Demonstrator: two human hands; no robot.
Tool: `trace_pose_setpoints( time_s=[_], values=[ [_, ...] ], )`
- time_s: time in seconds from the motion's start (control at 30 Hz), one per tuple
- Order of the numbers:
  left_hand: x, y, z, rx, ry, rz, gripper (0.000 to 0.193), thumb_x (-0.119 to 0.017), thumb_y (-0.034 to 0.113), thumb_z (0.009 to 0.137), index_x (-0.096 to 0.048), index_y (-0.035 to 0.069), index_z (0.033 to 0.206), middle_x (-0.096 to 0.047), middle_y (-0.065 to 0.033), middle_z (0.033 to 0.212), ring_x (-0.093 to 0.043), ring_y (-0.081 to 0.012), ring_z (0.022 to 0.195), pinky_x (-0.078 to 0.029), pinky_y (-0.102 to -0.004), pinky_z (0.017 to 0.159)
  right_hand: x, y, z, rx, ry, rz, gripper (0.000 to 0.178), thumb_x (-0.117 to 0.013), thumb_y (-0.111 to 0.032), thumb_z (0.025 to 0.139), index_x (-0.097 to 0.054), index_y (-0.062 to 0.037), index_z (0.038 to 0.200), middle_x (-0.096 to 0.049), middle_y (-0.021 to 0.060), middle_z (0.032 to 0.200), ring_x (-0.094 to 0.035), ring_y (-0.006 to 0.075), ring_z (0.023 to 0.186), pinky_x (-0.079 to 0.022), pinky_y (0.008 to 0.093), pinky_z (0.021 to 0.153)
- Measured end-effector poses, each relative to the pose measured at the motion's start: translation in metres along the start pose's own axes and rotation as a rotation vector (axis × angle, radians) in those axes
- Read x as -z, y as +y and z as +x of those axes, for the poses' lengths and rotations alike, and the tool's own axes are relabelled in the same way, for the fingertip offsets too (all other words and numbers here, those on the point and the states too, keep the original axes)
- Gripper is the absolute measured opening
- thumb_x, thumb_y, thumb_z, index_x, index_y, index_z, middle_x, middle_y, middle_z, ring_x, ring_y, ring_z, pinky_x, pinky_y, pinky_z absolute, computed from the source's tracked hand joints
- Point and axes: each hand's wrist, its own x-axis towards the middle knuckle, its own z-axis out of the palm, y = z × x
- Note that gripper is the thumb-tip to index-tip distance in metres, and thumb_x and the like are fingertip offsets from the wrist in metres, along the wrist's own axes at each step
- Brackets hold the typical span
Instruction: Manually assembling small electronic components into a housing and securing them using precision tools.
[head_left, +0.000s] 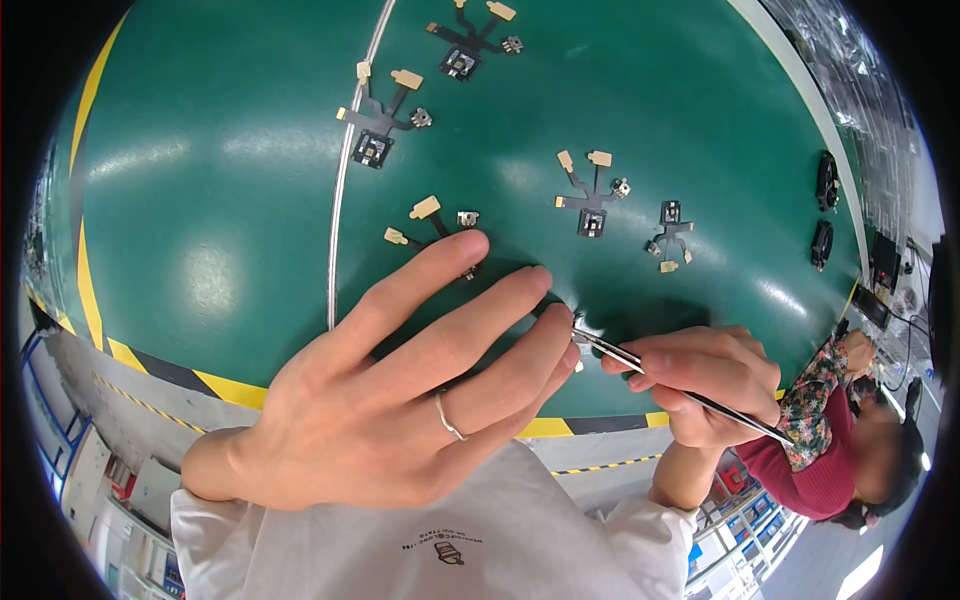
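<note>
Bench is a green tabletop (220,220), edged at 6 to 8 o'clock by yellow-and-black tape (228,390).

Left hand (370,410) at 7 o'clock of the view, back up, a ring (450,417) on one finger. Fingers stretched and fanned toward 2 o'clock, the lowest tips bunched beside a small silvery part (585,323). Whether they pinch it — cannot tell; most of it is hidden.

Right hand (715,385) at 4 o'clock, fingers curled round slim metal tweezers (615,351), gripped like a pen. Tips aim toward 10 o'clock and meet the near side of that part, just right of centre.

Branched flex circuits, tan tabs and dark square modules, lie about: one at 12 (462,60), one at 11 (375,125), two between 1 and 2 (592,215) and at 2 (671,215). Another (427,208), at 11 close in, is partly covered by the left fingers.

Co-worker (815,450) at 4 o'clock — floral sleeve, dark cap.
</note>
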Motion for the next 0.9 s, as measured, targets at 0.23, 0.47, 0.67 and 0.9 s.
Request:
trace_pose_setpoints(
  time_s=[0.23,0.47,0.67,0.9],
  values=[
    [0.001,0.0,0.001,-0.001,-0.013,0.001,0.033,-0.079,0.013,0.075,-0.079,0.018,0.107,-0.069,0.0018,0.119,-0.066,-0.0239,0.111,-0.055,-0.0474,0.102,0.001,0.001,0.001,0.012,-0.005,0.009,0.027,-0.067,-0.025,0.101,-0.067,0.0025,0.105,-0.074,0.0198,0.082,-0.073,0.0218,0.06,-0.058,0.028,0.052],
    [0.001,0.002,0.002,0.01,-0.016,0.001,0.033,-0.078,0.011,0.077,-0.079,0.017,0.109,-0.068,0.0012,0.12,-0.066,-0.0216,0.112,-0.055,-0.0461,0.102,0.002,0.002,0.0,0.01,-0.011,0.003,0.026,-0.068,-0.023,0.101,-0.067,0.0029,0.104,-0.074,0.02,0.082,-0.072,0.0204,0.059,-0.057,0.0269,0.052],
    [-0.001,0.001,-0.001,-0.05,0.015,0.047,0.028,-0.079,0.012,0.078,-0.081,0.017,0.105,-0.069,0.0037,0.12,-0.065,-0.0211,0.114,-0.056,-0.0462,0.101,0.0,0.002,0.002,0.008,-0.003,0.008,0.026,-0.069,-0.023,0.101,-0.067,0.0033,0.103,-0.074,0.0205,0.082,-0.071,0.02,0.059,-0.057,0.027,0.051],
    [0.002,0.01,-0.001,0.008,-0.043,0.079,0.022,-0.079,0.013,0.081,-0.081,0.016,0.103,-0.069,0.0046,0.119,-0.065,-0.0193,0.114,-0.056,-0.0478,0.101,0.003,0.002,-0.002,-0.013,0.0,0.045,0.029,-0.068,-0.024,0.101,-0.066,0.0055,0.103,-0.074,0.0234,0.08,-0.073,0.0225,0.059,-0.059,0.0296,0.051]
  ],
)
